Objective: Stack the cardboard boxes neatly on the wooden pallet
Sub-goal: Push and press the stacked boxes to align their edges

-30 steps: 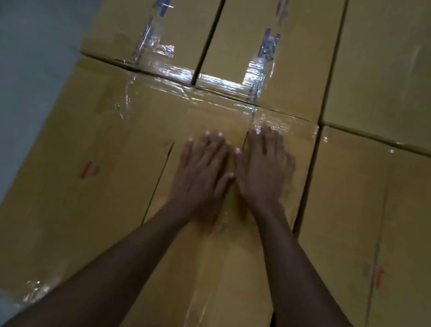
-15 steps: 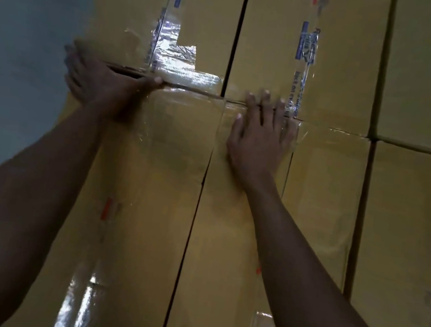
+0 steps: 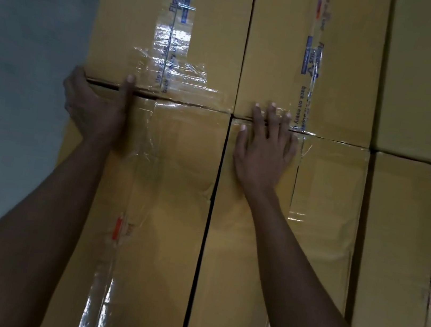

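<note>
Taped cardboard boxes [image 3: 309,51] sit packed edge to edge; the pallet is hidden. The left hand [image 3: 91,105] grips the far left corner of the near box [image 3: 163,183]. The right hand [image 3: 265,148] presses flat on top, fingers spread. The dented top and glossy tape suggest soft, slippery cardboard, best held by its corners.

Six taped brown cardboard boxes [image 3: 172,185] lie flat, packed edge to edge in two rows.
</note>
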Tool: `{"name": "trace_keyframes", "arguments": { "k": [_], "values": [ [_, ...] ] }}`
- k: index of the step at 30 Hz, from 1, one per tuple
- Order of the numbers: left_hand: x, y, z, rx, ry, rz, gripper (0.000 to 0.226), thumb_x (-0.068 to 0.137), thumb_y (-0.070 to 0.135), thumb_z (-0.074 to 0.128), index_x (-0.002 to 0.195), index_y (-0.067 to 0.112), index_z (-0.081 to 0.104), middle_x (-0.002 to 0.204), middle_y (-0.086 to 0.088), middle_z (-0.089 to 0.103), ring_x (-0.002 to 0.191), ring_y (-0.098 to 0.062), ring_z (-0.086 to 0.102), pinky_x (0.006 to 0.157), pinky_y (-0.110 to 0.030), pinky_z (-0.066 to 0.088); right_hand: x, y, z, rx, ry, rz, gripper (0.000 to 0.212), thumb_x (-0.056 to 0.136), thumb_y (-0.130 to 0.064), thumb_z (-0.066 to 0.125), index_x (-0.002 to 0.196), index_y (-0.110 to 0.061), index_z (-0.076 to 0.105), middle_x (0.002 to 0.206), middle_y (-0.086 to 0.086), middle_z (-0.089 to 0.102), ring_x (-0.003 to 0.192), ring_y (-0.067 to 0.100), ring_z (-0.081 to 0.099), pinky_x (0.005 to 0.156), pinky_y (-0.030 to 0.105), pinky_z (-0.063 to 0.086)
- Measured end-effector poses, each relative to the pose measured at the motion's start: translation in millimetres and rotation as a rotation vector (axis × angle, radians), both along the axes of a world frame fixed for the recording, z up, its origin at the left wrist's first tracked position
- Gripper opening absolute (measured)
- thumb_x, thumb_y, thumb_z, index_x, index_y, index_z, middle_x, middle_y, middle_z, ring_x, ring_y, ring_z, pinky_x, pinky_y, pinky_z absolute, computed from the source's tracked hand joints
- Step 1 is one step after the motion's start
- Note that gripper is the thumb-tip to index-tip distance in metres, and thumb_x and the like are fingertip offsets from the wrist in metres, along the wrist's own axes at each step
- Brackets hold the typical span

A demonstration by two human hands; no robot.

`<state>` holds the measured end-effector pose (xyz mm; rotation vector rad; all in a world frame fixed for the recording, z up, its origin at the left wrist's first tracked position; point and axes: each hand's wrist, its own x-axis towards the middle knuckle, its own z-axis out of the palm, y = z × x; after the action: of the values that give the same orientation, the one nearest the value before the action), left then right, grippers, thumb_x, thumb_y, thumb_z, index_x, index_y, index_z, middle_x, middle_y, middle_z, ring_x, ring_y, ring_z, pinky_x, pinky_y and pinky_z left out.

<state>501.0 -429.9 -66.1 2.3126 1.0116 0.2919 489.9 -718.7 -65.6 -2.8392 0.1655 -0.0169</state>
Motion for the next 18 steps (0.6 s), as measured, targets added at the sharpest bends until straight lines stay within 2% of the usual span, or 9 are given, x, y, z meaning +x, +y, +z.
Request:
{"name": "trace_keyframes", "arguments": {
  "k": [4,7,10,14,16,18],
  "values": [
    [10,8,-6,0.011,0.077,0.091,0.104,0.069,0.083,0.056,0.142,0.009,0.049,0.144,-0.009,0.054,0.134,-0.029,0.049,0.114,-0.045,0.035,-1,5,-2,0.002,-0.005,0.024,0.053,0.105,-0.047,0.035,0.156,-0.034,0.033,0.167,-0.006,0.020,0.156,0.025,0.005,0.124,0.045,0.005],
    [8,7,-8,-0.019,0.017,0.097,0.102,0.068,0.079,0.063,0.144,0.013,0.047,0.141,-0.004,0.059,0.129,-0.027,0.055,0.111,-0.042,0.041,-1,3,-4,0.023,-0.021,0.031,0.053,0.105,-0.045,0.034,0.157,-0.032,0.033,0.168,-0.005,0.020,0.156,0.026,0.005,0.124,0.041,0.001],
    [5,7,-10,-0.002,-0.032,0.099,0.092,0.067,0.075,0.066,0.136,0.015,0.055,0.134,-0.001,0.062,0.124,-0.023,0.057,0.107,-0.039,0.044,0,2,-5,0.068,-0.039,0.030,0.051,0.105,-0.044,0.037,0.155,-0.031,0.037,0.166,-0.004,0.024,0.156,0.026,0.007,0.123,0.038,-0.001],
    [3,7,-7,-0.056,-0.111,0.092,0.087,0.069,0.064,0.073,0.139,0.015,0.055,0.137,-0.001,0.059,0.127,-0.019,0.055,0.108,-0.026,0.040,2,1,-4,0.131,-0.047,0.014,0.050,0.104,-0.046,0.042,0.152,-0.032,0.043,0.164,-0.004,0.030,0.155,0.026,0.010,0.122,0.036,0.001],
    [1,5,-7,0.003,-0.164,0.027,0.076,0.074,0.055,0.071,0.137,0.014,0.058,0.140,-0.006,0.056,0.132,-0.023,0.051,0.110,-0.028,0.037,2,2,-5,0.137,-0.051,0.008,0.050,0.103,-0.047,0.044,0.151,-0.033,0.045,0.164,-0.004,0.031,0.155,0.026,0.011,0.122,0.037,0.003],
    [1,-3,-14,0.178,-0.218,-0.175,0.056,0.086,0.031,0.066,0.140,0.016,0.060,0.152,-0.014,0.048,0.146,-0.030,0.036,0.120,-0.037,0.026,3,2,-7,0.144,-0.067,0.001,0.050,0.102,-0.049,0.046,0.149,-0.033,0.048,0.163,-0.003,0.033,0.155,0.026,0.014,0.122,0.036,0.004]
  ]
}}
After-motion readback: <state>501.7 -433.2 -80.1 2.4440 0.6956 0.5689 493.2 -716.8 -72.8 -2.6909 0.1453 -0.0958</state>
